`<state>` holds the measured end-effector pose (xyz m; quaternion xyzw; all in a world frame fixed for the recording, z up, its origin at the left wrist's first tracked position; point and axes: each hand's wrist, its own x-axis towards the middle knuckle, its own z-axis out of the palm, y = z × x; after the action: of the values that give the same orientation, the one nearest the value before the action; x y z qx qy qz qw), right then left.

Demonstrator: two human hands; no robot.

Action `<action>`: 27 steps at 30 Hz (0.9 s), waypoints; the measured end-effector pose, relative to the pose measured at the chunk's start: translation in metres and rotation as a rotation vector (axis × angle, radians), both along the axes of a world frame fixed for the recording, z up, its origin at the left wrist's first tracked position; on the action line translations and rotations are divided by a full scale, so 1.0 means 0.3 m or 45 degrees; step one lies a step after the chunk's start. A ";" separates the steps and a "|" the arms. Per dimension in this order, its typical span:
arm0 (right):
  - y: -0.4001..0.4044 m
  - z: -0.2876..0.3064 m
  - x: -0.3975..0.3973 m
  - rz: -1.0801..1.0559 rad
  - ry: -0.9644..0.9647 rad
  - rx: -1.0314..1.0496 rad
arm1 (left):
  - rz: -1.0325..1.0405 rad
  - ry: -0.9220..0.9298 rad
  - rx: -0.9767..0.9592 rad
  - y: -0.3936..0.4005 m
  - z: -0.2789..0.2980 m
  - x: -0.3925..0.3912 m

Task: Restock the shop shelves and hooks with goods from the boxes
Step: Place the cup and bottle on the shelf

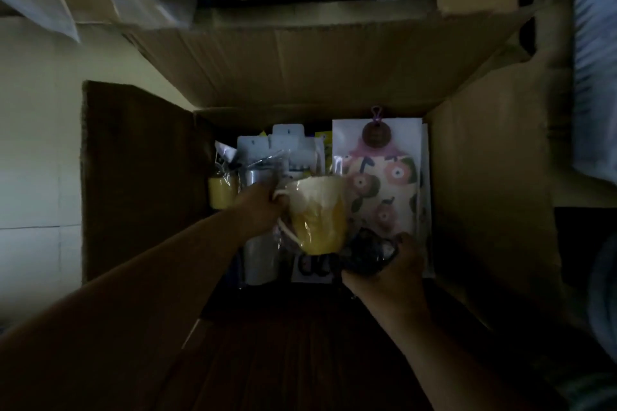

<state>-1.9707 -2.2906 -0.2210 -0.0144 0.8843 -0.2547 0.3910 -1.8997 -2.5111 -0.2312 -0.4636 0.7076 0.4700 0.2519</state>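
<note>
Open cardboard box, dim light. Left hand: grip curled round the handle of a yellow-and-white mug, held above the box's middle. Right hand: grip closed on a dark wrapped item at the near right corner. Floral packet stands against the right wall; white hang-cards crowd the far wall; small yellow item at the left wall.

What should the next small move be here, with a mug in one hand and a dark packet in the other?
Probably lift both hands clear of the box: the left hand already grips the yellow mug by its handle, the right hand holds a dark packet, and both sit above the remaining goods.
</note>
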 end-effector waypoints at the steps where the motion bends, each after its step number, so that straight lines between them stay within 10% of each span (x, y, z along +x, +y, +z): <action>1: 0.012 0.031 -0.017 -0.001 -0.006 -0.010 | 0.077 0.030 0.032 0.006 0.031 0.022; 7: 0.019 0.441 -0.153 0.063 0.125 -0.145 | 0.511 0.236 0.060 0.037 0.387 0.051; 17: -0.012 1.365 -0.398 -0.104 0.033 -0.541 | 0.453 0.584 -0.017 0.027 1.303 -0.116; 27: 0.320 2.004 -0.753 -0.137 0.701 -0.546 | 0.230 0.962 0.064 0.231 1.871 -0.630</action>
<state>-2.1965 -2.1946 0.3804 -0.1179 0.8825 -0.4413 0.1120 -2.0886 -2.4417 0.3302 -0.3119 0.6952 0.6451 -0.0575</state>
